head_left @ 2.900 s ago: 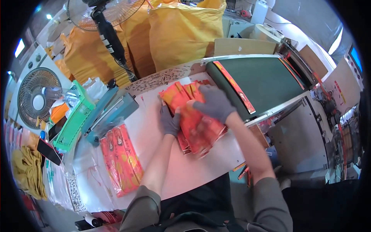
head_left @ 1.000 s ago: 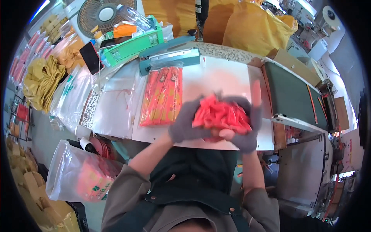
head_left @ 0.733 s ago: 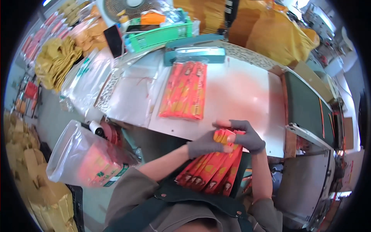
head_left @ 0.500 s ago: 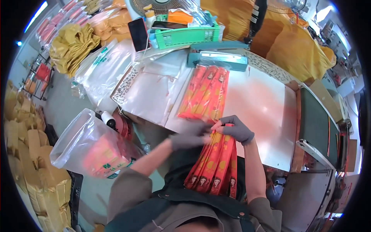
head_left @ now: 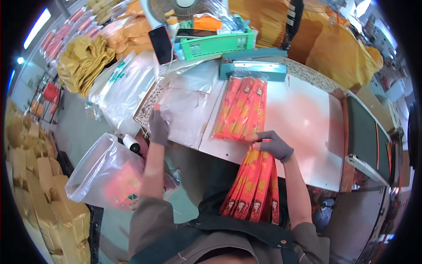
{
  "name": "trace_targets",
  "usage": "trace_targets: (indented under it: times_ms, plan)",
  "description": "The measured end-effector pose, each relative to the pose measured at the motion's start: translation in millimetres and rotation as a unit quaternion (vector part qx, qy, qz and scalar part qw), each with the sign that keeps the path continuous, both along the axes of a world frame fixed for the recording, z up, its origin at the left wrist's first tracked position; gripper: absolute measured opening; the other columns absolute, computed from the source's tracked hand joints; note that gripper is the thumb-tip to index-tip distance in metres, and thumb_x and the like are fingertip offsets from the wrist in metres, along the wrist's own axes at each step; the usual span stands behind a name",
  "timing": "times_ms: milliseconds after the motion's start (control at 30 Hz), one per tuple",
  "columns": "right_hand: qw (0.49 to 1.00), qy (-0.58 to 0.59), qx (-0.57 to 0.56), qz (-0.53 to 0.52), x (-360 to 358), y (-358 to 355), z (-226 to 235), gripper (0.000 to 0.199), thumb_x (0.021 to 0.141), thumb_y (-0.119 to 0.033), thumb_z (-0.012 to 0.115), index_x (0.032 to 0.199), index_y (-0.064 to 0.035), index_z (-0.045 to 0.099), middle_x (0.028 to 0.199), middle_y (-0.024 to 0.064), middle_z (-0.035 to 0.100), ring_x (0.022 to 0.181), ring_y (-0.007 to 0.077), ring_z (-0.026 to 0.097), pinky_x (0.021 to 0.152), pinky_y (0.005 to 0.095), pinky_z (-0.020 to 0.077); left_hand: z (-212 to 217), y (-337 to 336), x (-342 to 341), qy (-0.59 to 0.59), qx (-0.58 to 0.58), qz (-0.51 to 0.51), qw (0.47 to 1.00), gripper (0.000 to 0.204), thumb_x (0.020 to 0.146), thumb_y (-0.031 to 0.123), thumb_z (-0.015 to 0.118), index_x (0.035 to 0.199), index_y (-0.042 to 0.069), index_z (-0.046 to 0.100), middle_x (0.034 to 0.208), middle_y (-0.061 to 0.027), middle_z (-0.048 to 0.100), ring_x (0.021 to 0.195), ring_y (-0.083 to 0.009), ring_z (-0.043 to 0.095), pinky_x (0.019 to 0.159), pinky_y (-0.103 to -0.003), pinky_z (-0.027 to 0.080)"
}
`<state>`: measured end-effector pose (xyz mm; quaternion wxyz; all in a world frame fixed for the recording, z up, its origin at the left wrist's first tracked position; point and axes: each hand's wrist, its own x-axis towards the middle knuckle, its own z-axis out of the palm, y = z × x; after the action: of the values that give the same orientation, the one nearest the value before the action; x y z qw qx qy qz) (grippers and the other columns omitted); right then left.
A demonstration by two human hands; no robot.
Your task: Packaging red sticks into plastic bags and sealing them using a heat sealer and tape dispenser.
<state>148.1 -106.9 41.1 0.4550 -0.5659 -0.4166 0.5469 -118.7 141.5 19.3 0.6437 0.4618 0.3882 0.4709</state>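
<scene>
My right hand, in a grey fingerless glove, is closed on the top ends of several long red paper sleeves with yellow patterns. They hang fanned out over my lap, their lower ends printed with small figures. Just beyond that hand lies a similar red bundle in a clear bag, flat on the table. My left hand, gloved the same way, is empty at the table's left edge with fingers extended. Beside it is a stack of clear plastic bags.
A teal bag sealer stands behind the bagged bundle, with a green basket and a phone further back. On the lower left, a large clear sack holds red packs. More plastic bags lie left of the table.
My left hand has let go of the red sleeves and swung left to the clear bags. My right hand still holds the sleeves in nearly the same place.
</scene>
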Motion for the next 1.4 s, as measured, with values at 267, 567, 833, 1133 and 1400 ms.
trace_targets:
  times_ms: [267, 567, 833, 1133, 1400]
  plan:
    - [0.999, 0.007, 0.042, 0.002, -6, 4, -17, 0.02, 0.075, -0.014, 0.068, 0.09, -0.0011, 0.064, 0.086, 0.0057, 0.064, 0.083, 0.0129, 0.059, 0.08, 0.0275, 0.0452, -5, -140, 75, -0.134, -0.163, -0.243, 0.947, 0.012, 0.092, 0.008, 0.051, 0.089, 0.003, 0.061, 0.087, -0.0032, 0.061, 0.073, -0.0087, 0.058, 0.06, -0.023, 0.047]
    - [0.996, -0.067, 0.041, -0.053, 0, -31, -1, 0.046, 0.078, -0.016, 0.069, 0.12, -0.003, 0.054, 0.112, 0.0058, 0.059, 0.095, 0.0103, 0.054, 0.084, 0.0276, 0.0452, 8, -168, 107, 0.078, 0.545, -0.224, 0.804, 0.007, 0.076, 0.006, 0.063, 0.082, 0.006, 0.059, 0.062, -0.0073, 0.053, 0.056, -0.0214, 0.054, 0.052, -0.031, 0.042]
    - [0.987, -0.029, 0.042, -0.152, -54, -133, -82, 0.073, 0.085, -0.029, 0.056, 0.14, 0.005, 0.022, 0.138, 0.0166, 0.04, 0.127, 0.0226, 0.038, 0.105, 0.0367, 0.0313, -54, -197, 59, 0.076, 0.557, -0.269, 0.782, 0.039, 0.067, 0.03, 0.079, 0.065, 0.01, 0.045, 0.055, -0.005, 0.045, 0.047, -0.0241, 0.047, 0.044, -0.035, 0.036]
    - [0.962, -0.128, 0.001, -0.242, -78, -175, -43, 0.032, 0.092, -0.022, 0.05, 0.114, 0.0016, 0.049, 0.093, 0.0136, 0.06, 0.084, 0.0156, 0.057, 0.076, 0.0348, 0.0465, -44, -201, 41, 0.115, 0.044, -0.552, 0.825, 0.026, 0.081, 0.018, 0.069, 0.065, 0.006, 0.052, 0.063, -0.0029, 0.057, 0.054, -0.0136, 0.05, 0.048, -0.031, 0.038]
    - [0.615, -0.751, 0.189, -0.147, 15, -142, 180, 0.015, 0.074, -0.004, 0.061, 0.085, -0.0042, 0.05, 0.073, 0.0122, 0.053, 0.066, 0.0326, 0.056, 0.056, 0.0415, 0.0434, 218, -133, 133, 0.022, 0.358, -0.432, 0.828, 0.013, 0.086, 0.014, 0.061, 0.081, 0.005, 0.053, 0.071, 0.0022, 0.052, 0.063, -0.0035, 0.048, 0.055, -0.02, 0.039]
